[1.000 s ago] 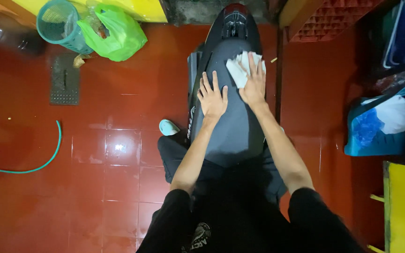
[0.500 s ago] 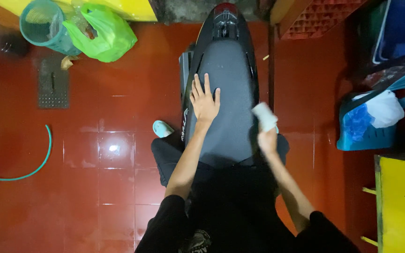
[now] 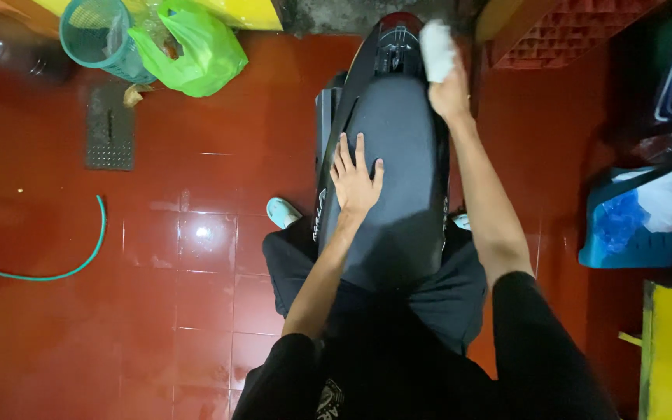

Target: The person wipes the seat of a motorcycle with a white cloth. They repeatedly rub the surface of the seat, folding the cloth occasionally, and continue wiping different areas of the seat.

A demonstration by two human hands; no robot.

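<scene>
Cloth (image 3: 436,48) bunched white, clutched in right hand (image 3: 450,92) at far end of seat (image 3: 394,179), by rear rack (image 3: 395,40). Fingers curled tight round cloth, pressed to seat's right edge. Left hand (image 3: 355,177) laid flat mid-seat, fingers spread, nothing held; scooter steadied w/ it. Judged: wipe best done w/ even pressure, cloth kept folded, strokes overlapped along seam & rack joint. Person astride seat. Beyond: red tiled floor (image 3: 196,257), green bag (image 3: 196,50), teal basket (image 3: 95,31), hose (image 3: 79,260) at left
</scene>
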